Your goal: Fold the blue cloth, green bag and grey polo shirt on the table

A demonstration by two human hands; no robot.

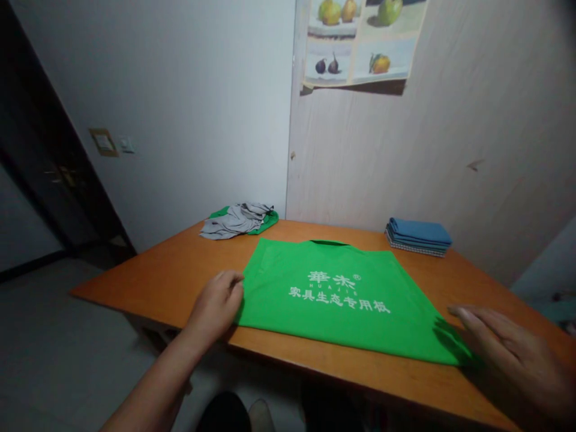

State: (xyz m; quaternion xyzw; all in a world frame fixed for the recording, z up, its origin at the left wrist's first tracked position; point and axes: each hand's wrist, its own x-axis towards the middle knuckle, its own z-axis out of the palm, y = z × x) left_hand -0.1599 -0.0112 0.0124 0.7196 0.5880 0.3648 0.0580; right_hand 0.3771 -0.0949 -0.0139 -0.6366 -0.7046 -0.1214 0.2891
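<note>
A green garment (324, 324) with white printed lettering lies flat and folded on the table, with a dark slit like a neck opening at its far edge. At its left edge is my left hand (220, 303), fingers curled and closed on the cloth; the fingertips are partly hidden. My right hand (513, 348) hovers by the near right corner, its fingers stretched out with nothing in them, casting a shadow on the cloth. The right fingers are a little blurred.
The orange-brown wooden table (166, 270) stands against the wall. Crumpled grey and green cloth (238, 220) lies at the back left. A neat stack of folded blue and checked cloths (418, 236) sits at the back right. A fruit poster (360, 45) hangs above.
</note>
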